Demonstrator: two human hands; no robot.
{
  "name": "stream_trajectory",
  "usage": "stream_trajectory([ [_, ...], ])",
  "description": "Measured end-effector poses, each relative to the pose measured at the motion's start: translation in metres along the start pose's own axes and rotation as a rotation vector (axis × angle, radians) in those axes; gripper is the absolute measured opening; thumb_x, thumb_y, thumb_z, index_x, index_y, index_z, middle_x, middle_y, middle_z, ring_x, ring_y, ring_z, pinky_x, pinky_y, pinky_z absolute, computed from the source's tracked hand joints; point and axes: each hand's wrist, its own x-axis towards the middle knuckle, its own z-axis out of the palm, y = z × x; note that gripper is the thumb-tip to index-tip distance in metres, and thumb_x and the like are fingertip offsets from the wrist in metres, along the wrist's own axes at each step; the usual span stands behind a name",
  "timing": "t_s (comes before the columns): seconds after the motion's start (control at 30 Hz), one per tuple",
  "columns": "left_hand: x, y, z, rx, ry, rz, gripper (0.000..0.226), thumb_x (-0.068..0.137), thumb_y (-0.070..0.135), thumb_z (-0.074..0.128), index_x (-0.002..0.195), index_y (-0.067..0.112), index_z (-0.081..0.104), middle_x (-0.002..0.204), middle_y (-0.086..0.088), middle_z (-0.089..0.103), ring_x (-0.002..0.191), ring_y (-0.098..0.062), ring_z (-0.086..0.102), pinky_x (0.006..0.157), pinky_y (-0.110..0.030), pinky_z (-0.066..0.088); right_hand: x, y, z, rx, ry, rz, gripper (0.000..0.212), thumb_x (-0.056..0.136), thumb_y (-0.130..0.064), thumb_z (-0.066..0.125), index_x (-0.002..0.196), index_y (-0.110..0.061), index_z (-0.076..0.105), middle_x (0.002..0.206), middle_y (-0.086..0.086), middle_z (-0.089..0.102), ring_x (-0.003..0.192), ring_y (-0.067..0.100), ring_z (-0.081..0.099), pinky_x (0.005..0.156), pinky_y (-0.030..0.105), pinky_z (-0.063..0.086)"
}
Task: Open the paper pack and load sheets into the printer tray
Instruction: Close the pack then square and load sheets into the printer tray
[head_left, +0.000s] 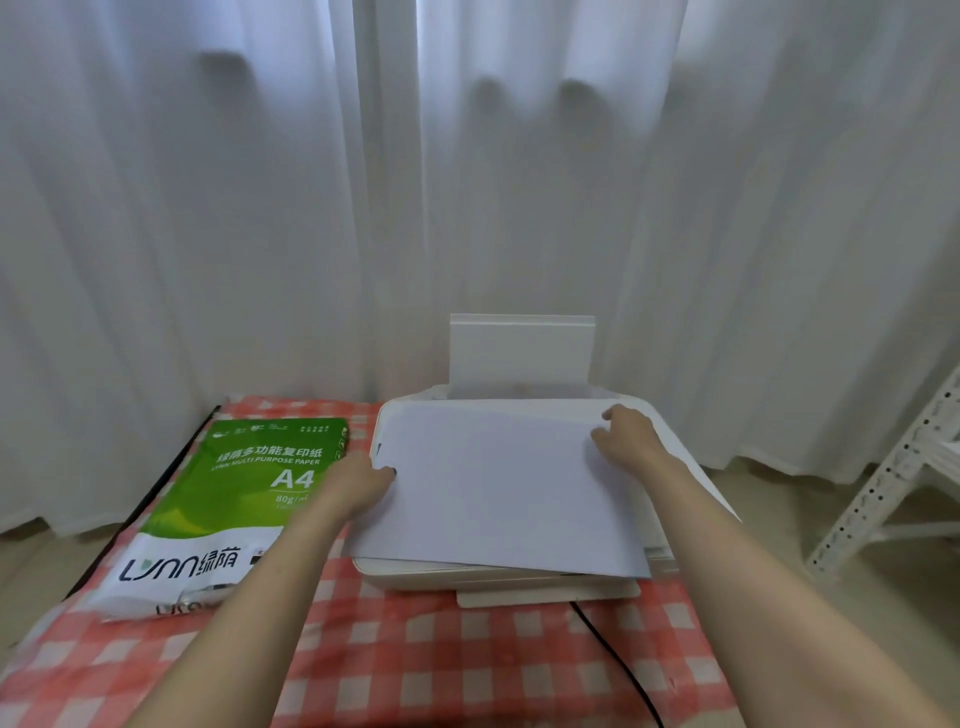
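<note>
A stack of white sheets (493, 483) lies flat on top of the white printer (498, 577). My left hand (358, 486) grips the stack's left edge. My right hand (628, 436) holds its far right corner. Behind the sheets the printer's rear paper tray (521, 353) stands upright with no paper visible in it. The green and white A4 paper pack (228, 499) lies on the table to the left of the printer, and its near end looks torn open.
A red and white checked cloth (415, 649) covers the table. A black cable (618, 660) runs from the printer's front toward the near edge. White curtains (260, 208) hang close behind. A white metal rack (893, 467) stands at the right.
</note>
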Motion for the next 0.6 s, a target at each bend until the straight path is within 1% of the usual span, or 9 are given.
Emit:
stream_trajectory([
  [0.13, 0.015, 0.001, 0.008, 0.004, 0.09, 0.124, 0.04, 0.095, 0.019, 0.046, 0.127, -0.004, 0.048, 0.133, -0.021, 0.052, 0.122, -0.035, 0.048, 0.096, -0.034, 0.037, 0.02, -0.027, -0.012, 0.036, 0.075, -0.09, 0.045, 0.094, -0.016, 0.047, 0.136, -0.002, 0.042, 0.142, 0.016, 0.045, 0.132, 0.032, 0.04, 0.106, 0.036, 0.033],
  [0.23, 0.035, 0.001, 0.013, 0.039, 0.148, 0.239, 0.049, 0.096, 0.02, 0.044, 0.14, 0.0, 0.035, 0.149, -0.016, 0.036, 0.137, -0.029, 0.035, 0.109, -0.034, 0.027, 0.043, -0.051, -0.02, 0.061, 0.142, -0.139, 0.044, 0.093, -0.016, 0.049, 0.136, -0.004, 0.043, 0.141, 0.015, 0.047, 0.131, 0.033, 0.041, 0.106, 0.037, 0.035],
  [0.27, 0.042, 0.001, 0.017, 0.068, 0.159, 0.272, 0.05, 0.097, 0.021, 0.042, 0.142, 0.002, 0.034, 0.151, -0.014, 0.033, 0.139, -0.027, 0.032, 0.111, -0.034, 0.026, 0.051, -0.059, -0.02, 0.064, 0.164, -0.164, 0.044, 0.093, -0.015, 0.05, 0.135, -0.006, 0.044, 0.14, 0.015, 0.047, 0.13, 0.033, 0.041, 0.105, 0.037, 0.036],
  [0.3, 0.048, 0.002, 0.021, 0.106, 0.176, 0.3, 0.048, 0.097, 0.023, 0.041, 0.141, 0.004, 0.035, 0.151, -0.012, 0.034, 0.138, -0.027, 0.034, 0.111, -0.035, 0.027, 0.058, -0.065, -0.018, 0.065, 0.185, -0.186, 0.044, 0.092, -0.014, 0.05, 0.135, -0.007, 0.044, 0.14, 0.014, 0.047, 0.13, 0.033, 0.041, 0.105, 0.037, 0.036],
  [0.33, 0.053, 0.001, 0.025, 0.149, 0.192, 0.311, 0.044, 0.097, 0.025, 0.039, 0.137, 0.005, 0.041, 0.147, -0.012, 0.039, 0.134, -0.028, 0.039, 0.108, -0.036, 0.031, 0.064, -0.072, -0.016, 0.062, 0.205, -0.204, 0.044, 0.092, -0.013, 0.05, 0.135, -0.008, 0.044, 0.14, 0.013, 0.046, 0.131, 0.033, 0.04, 0.104, 0.037, 0.036],
  [0.43, 0.059, -0.009, 0.042, 0.254, 0.244, 0.324, 0.034, 0.096, 0.026, 0.036, 0.115, 0.005, 0.055, 0.125, -0.013, 0.053, 0.11, -0.034, 0.053, 0.092, -0.04, 0.042, 0.075, -0.083, -0.002, -0.007, 0.23, -0.225, 0.046, 0.092, -0.01, 0.049, 0.138, -0.01, 0.041, 0.146, 0.01, 0.039, 0.136, 0.03, 0.032, 0.106, 0.04, 0.031],
  [0.5, 0.06, -0.018, 0.051, 0.283, 0.33, 0.384, 0.039, 0.092, 0.029, 0.033, 0.104, 0.004, 0.06, 0.109, -0.014, 0.058, 0.094, -0.036, 0.058, 0.08, -0.041, 0.046, 0.082, -0.088, 0.005, -0.077, 0.239, -0.256, 0.05, 0.092, -0.01, 0.051, 0.14, -0.011, 0.037, 0.151, 0.008, 0.03, 0.142, 0.028, 0.022, 0.108, 0.044, 0.025],
  [0.57, 0.063, -0.023, 0.057, 0.335, 0.401, 0.438, 0.046, 0.084, 0.032, 0.027, 0.088, 0.004, 0.063, 0.089, -0.014, 0.062, 0.074, -0.036, 0.061, 0.067, -0.039, 0.048, 0.094, -0.094, 0.004, -0.132, 0.239, -0.28, 0.055, 0.091, -0.013, 0.056, 0.141, -0.011, 0.033, 0.157, 0.006, 0.019, 0.147, 0.025, 0.009, 0.112, 0.05, 0.018],
  [0.6, 0.064, -0.023, 0.058, 0.365, 0.426, 0.44, 0.045, 0.082, 0.032, 0.027, 0.082, 0.005, 0.063, 0.083, -0.013, 0.062, 0.067, -0.035, 0.061, 0.062, -0.038, 0.048, 0.1, -0.098, 0.003, -0.15, 0.226, -0.277, 0.059, 0.09, -0.015, 0.058, 0.143, -0.011, 0.03, 0.158, 0.006, 0.016, 0.147, 0.025, 0.004, 0.112, 0.053, 0.015],
])
